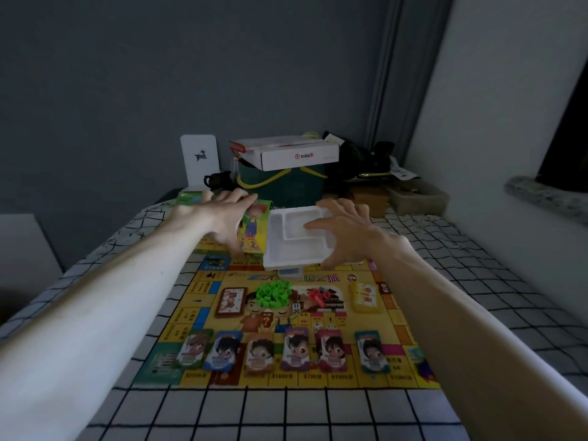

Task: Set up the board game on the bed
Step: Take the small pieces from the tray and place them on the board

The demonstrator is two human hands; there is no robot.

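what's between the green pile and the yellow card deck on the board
In the head view, a small heap of red pieces lies between the green pile and the yellow deck, with a white die just below.

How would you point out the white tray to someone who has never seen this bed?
Start at the yellow game board spread on the checked bed sheet. At its far edge, between the two reaching hands, sits the white tray. It is the only plain white, compartmented thing there; the box left of it is brightly printed.
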